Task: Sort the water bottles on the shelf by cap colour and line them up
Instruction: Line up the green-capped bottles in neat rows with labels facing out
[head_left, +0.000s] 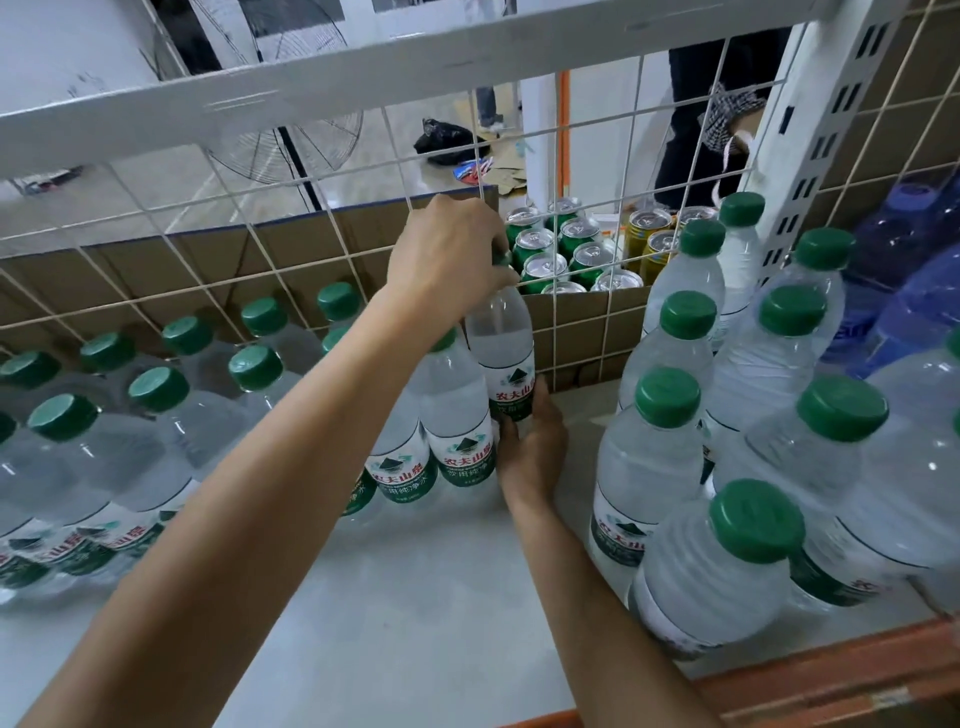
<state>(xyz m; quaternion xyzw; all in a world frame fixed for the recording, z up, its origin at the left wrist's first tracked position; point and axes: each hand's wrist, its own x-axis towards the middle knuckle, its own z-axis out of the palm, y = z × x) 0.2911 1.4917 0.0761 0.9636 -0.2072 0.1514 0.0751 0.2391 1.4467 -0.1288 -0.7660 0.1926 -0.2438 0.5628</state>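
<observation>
I hold one green-capped water bottle (501, 343) upright at the back of the shelf, against the wire mesh. My left hand (449, 254) grips its cap and neck from above. Around the bottle's base my right hand (532, 449) curls from the right. To the left, green-capped bottles (156, 410) stand in rows running back to the mesh; the held bottle sits at the right end of them. A loose cluster of green-capped bottles (753, 415) stands on the right.
The white shelf board (415, 597) lies bare between the two groups. Blue-tinted bottles (909, 270) fill the far right corner. Behind the mesh (613, 156) are a cardboard box of drink cans (566, 249) and a person's legs (696, 114). An orange shelf edge (831, 680) runs along the front.
</observation>
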